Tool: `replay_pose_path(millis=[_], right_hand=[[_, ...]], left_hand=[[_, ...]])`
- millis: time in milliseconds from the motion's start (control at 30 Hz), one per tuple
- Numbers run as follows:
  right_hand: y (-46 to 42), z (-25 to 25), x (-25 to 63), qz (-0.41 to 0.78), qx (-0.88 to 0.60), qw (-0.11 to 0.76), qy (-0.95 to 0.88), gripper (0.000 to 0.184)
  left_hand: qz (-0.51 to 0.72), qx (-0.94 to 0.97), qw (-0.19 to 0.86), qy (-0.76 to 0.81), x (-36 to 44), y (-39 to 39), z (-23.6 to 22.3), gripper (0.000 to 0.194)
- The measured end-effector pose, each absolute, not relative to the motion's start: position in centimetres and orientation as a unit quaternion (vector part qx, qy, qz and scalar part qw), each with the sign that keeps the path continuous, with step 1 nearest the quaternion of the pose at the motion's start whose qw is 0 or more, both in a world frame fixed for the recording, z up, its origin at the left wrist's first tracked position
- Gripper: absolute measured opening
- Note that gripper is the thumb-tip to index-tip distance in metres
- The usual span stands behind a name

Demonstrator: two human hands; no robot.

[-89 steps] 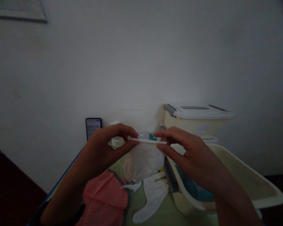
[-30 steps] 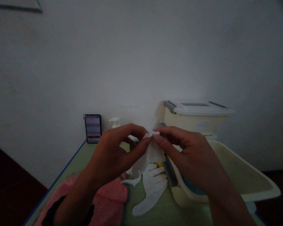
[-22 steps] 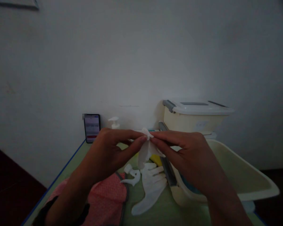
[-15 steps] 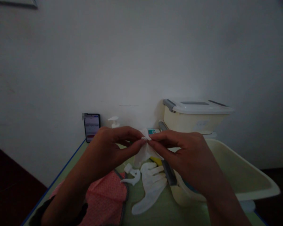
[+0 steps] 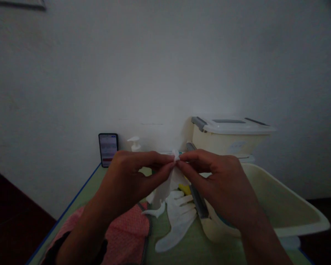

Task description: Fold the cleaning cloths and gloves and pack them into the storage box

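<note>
My left hand (image 5: 138,173) and my right hand (image 5: 215,176) meet in the middle of the view, each closed in a pinch of thumb and forefinger. Between the fingertips they hold a thin white glove (image 5: 163,189), bunched at the top and hanging down below them; its full shape is partly hidden. Under my hands a second white glove (image 5: 179,221) lies flat on the green table (image 5: 154,252), fingers toward the basin. Left of that glove is a curved white plastic piece (image 5: 157,211), partly covered by the hanging glove. A pink cloth (image 5: 127,235) with dark edging lies under my left forearm.
A cream basin (image 5: 292,198) with a grey handle stands on the right, a lidded storage box (image 5: 226,141) behind it. A phone (image 5: 108,149) leans on the wall beside a white pump bottle (image 5: 135,143). Something yellow (image 5: 184,189) shows by the basin.
My fingertips have shifted slightly right. The held glove is bunched more narrowly at the top and hangs lower, now covering part of the white plastic piece.
</note>
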State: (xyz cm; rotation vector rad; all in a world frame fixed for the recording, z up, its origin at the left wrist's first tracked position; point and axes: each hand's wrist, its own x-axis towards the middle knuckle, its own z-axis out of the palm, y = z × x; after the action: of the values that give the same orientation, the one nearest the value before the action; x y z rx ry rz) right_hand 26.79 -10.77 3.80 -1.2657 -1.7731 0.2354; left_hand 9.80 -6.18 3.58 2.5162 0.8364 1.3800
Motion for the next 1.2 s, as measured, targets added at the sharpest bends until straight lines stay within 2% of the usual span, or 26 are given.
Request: replay_pose_path(millis=[333, 467, 600, 700, 800, 967, 1200], right_hand=[[-10.7, 3.7, 27.0, 0.172, -0.502, 0.454, -0.715, 0.015], [-10.7, 3.7, 27.4, 0.163, -0.485, 0.428, -0.745, 0.019], [-10.7, 3.6, 27.8, 0.116, -0.452, 0.392, -0.793, 0.015], [-10.7, 3.5, 28.1, 0.089, -0.421, 0.371, -0.823, 0.013], [-10.7, 3.6, 28.4, 0.082, -0.397, 0.37, -0.836, 0.012], [-10.7, 3.9, 28.5, 0.072, -0.412, 0.376, -0.826, 0.008], [-11.3, 4.0, 28.5, 0.123, -0.449, 0.363, -0.807, 0.013]], left_hand=[[0.413, 0.892, 0.06, 0.175, 8.7, -5.3, 3.5, 0.021], [0.374, 0.909, 0.101, 0.153, 8.0, -4.8, 3.8, 0.024], [0.415, 0.873, 0.147, 0.21, 7.8, -4.0, 3.4, 0.018], [0.408, 0.86, 0.191, 0.239, 7.8, -3.8, 3.2, 0.027], [0.356, 0.877, 0.214, 0.244, 7.8, -3.9, 3.2, 0.02], [0.337, 0.887, 0.197, 0.246, 7.7, -4.2, 3.4, 0.005], [0.383, 0.886, 0.137, 0.223, 7.8, -4.3, 3.2, 0.016]])
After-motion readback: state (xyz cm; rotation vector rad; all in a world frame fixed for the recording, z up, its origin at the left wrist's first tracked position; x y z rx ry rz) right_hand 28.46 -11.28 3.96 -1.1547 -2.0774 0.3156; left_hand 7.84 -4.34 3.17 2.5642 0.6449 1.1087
